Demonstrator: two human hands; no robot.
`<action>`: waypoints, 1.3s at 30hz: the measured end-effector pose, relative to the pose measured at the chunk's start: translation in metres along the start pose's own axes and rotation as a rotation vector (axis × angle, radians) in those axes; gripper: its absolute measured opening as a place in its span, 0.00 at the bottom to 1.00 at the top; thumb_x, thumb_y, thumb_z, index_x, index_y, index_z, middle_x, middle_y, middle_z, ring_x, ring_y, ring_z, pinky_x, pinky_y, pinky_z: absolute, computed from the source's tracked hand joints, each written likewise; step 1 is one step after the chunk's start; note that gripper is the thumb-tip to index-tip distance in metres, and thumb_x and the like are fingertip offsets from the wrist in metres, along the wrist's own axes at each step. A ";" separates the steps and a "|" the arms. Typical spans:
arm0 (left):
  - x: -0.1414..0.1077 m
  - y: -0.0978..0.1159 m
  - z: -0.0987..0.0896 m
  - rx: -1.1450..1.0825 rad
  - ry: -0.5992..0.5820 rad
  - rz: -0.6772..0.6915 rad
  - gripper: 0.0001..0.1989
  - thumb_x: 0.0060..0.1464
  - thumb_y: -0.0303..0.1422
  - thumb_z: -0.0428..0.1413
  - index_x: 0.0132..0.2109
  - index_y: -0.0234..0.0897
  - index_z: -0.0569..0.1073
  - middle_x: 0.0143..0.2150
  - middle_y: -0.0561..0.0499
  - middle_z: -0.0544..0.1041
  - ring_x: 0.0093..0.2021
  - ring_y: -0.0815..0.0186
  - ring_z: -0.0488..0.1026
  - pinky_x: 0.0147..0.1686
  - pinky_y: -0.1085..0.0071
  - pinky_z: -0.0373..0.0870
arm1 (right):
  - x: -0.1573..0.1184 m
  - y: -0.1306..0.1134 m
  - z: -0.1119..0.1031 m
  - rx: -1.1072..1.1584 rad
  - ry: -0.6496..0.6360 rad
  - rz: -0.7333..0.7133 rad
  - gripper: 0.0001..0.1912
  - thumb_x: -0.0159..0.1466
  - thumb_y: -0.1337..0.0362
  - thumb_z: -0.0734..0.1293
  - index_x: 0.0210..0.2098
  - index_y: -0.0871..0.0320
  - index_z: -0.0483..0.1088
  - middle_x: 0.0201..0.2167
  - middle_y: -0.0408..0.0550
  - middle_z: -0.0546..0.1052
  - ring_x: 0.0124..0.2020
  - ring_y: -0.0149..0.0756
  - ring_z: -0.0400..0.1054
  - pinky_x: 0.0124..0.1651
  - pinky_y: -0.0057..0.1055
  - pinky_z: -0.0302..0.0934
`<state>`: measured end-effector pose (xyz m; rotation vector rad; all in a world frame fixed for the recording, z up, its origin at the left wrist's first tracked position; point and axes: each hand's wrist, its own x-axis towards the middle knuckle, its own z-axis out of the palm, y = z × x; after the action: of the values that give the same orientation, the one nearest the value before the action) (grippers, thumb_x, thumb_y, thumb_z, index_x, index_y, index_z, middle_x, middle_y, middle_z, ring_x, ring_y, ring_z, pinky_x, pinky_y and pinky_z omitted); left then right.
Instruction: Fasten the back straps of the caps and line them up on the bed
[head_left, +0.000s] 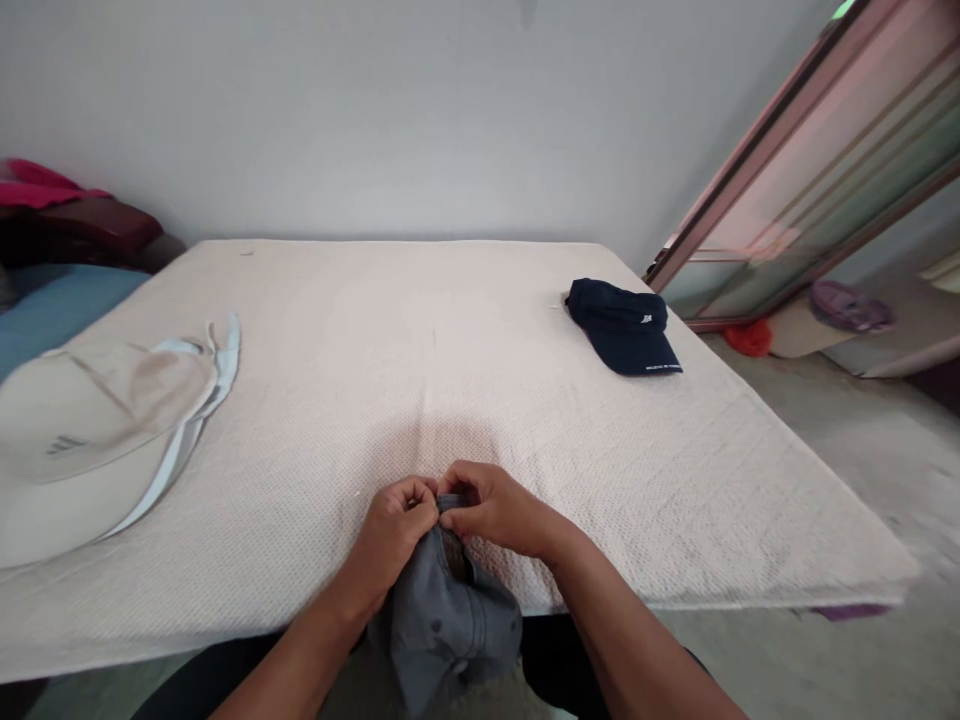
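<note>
A grey cloth cap (pixel 454 620) hangs over the near edge of the white-covered surface, its strap end pointing up. My left hand (pixel 397 520) pinches the strap end from the left. From the right, my right hand (pixel 487 505) pinches the same strap, and the fingertips of both hands almost touch. A navy cap (pixel 622 325) with a small white logo lies at the right of the surface. Pale beige caps (pixel 97 430), one with a light blue edge showing, lie stacked at the left.
The textured white cover (pixel 337 350) reaches back to a grey wall (pixel 450 120). At the far left are a blue cloth (pixel 67 300) and dark red and pink items. Beyond the right edge stand a framed glass panel (pixel 825 160) and a red item (pixel 748 337) on the floor.
</note>
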<state>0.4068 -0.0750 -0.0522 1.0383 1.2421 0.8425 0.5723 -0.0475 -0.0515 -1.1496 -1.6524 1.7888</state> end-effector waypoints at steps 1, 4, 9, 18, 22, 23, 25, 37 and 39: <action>0.000 0.000 0.000 0.001 0.002 -0.001 0.07 0.43 0.28 0.52 0.22 0.37 0.63 0.27 0.52 0.67 0.29 0.67 0.63 0.30 0.72 0.59 | 0.000 0.000 0.000 -0.005 0.003 -0.005 0.09 0.53 0.69 0.66 0.35 0.58 0.67 0.27 0.41 0.70 0.26 0.28 0.64 0.28 0.26 0.59; -0.001 0.001 0.001 -0.011 0.005 -0.009 0.06 0.42 0.27 0.52 0.21 0.37 0.63 0.29 0.52 0.67 0.30 0.67 0.63 0.30 0.72 0.59 | 0.000 -0.001 -0.001 -0.075 0.018 -0.018 0.10 0.52 0.70 0.67 0.35 0.58 0.68 0.29 0.42 0.71 0.28 0.28 0.64 0.30 0.25 0.57; -0.001 0.004 0.004 -0.044 -0.001 0.004 0.06 0.41 0.26 0.53 0.21 0.36 0.64 0.30 0.51 0.67 0.33 0.66 0.65 0.33 0.71 0.63 | -0.001 -0.004 -0.002 -0.149 0.029 -0.041 0.08 0.49 0.72 0.68 0.30 0.59 0.68 0.25 0.39 0.67 0.28 0.27 0.60 0.29 0.24 0.54; -0.004 0.005 0.003 -0.128 -0.015 0.000 0.07 0.43 0.27 0.53 0.21 0.36 0.63 0.38 0.49 0.70 0.32 0.67 0.67 0.32 0.71 0.64 | 0.000 0.002 0.002 0.256 -0.048 0.064 0.12 0.49 0.69 0.71 0.32 0.58 0.65 0.21 0.38 0.70 0.21 0.28 0.66 0.28 0.29 0.64; -0.003 0.004 -0.002 -0.155 -0.025 -0.015 0.07 0.45 0.28 0.53 0.23 0.35 0.63 0.44 0.48 0.70 0.31 0.68 0.69 0.33 0.69 0.66 | 0.000 0.000 0.001 0.330 -0.047 0.037 0.13 0.50 0.69 0.72 0.32 0.59 0.66 0.20 0.38 0.71 0.20 0.28 0.67 0.27 0.28 0.64; -0.003 0.006 -0.004 -0.136 -0.019 -0.013 0.06 0.46 0.28 0.54 0.23 0.35 0.64 0.45 0.48 0.70 0.33 0.67 0.70 0.34 0.69 0.67 | 0.000 -0.001 0.001 0.337 -0.041 0.030 0.13 0.49 0.69 0.72 0.32 0.59 0.66 0.20 0.38 0.71 0.20 0.28 0.67 0.26 0.28 0.64; -0.002 0.009 -0.006 -0.098 -0.010 -0.011 0.04 0.45 0.28 0.55 0.25 0.35 0.68 0.46 0.47 0.70 0.37 0.64 0.71 0.37 0.69 0.67 | -0.001 -0.002 0.000 0.351 -0.026 0.017 0.13 0.49 0.69 0.73 0.32 0.59 0.66 0.19 0.38 0.71 0.20 0.28 0.67 0.26 0.28 0.64; -0.005 0.018 -0.008 -0.103 -0.047 -0.076 0.07 0.42 0.31 0.60 0.27 0.34 0.70 0.47 0.44 0.72 0.35 0.66 0.72 0.36 0.69 0.68 | 0.000 0.003 0.002 0.318 -0.014 -0.008 0.12 0.51 0.69 0.72 0.32 0.59 0.67 0.21 0.38 0.71 0.21 0.28 0.67 0.27 0.27 0.64; -0.004 0.016 -0.010 -0.095 -0.065 -0.077 0.06 0.42 0.31 0.60 0.27 0.33 0.71 0.45 0.44 0.72 0.35 0.65 0.71 0.36 0.69 0.68 | 0.000 0.002 0.003 0.303 -0.014 -0.013 0.11 0.51 0.69 0.72 0.32 0.58 0.67 0.21 0.38 0.71 0.22 0.28 0.67 0.27 0.27 0.64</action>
<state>0.3969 -0.0719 -0.0362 0.9295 1.1691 0.7948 0.5704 -0.0495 -0.0539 -0.9890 -1.3334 1.9596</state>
